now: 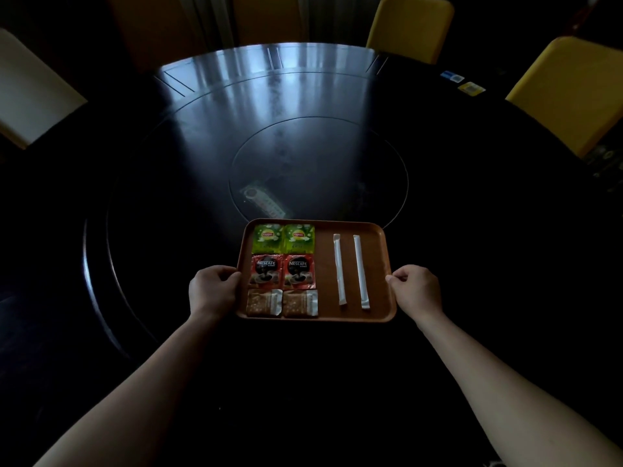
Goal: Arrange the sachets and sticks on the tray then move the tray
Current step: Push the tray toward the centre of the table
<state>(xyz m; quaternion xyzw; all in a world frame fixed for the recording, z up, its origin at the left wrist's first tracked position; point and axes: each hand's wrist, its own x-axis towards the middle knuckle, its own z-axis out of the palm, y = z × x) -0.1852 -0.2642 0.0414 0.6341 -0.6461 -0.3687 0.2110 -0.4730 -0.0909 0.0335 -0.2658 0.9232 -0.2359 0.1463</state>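
An orange-brown tray (377, 261) lies on the dark round table in front of me. Its left half carries two green tea sachets (283, 238) at the far end, two red coffee sachets (283, 271) in the middle and two brown sachets (282, 303) nearest me. Two white paper-wrapped sticks (350, 269) lie parallel on its right half. My left hand (213, 288) grips the tray's left rim and my right hand (415, 287) grips the right rim.
The dark round table (168, 230) has an inset turntable disc (318, 163) just beyond the tray, with a pale label (261, 202) on it. Yellow chairs (569, 92) stand at the back right, a pale chair (30, 92) at the left. Small stickers (462, 83) lie at the far right.
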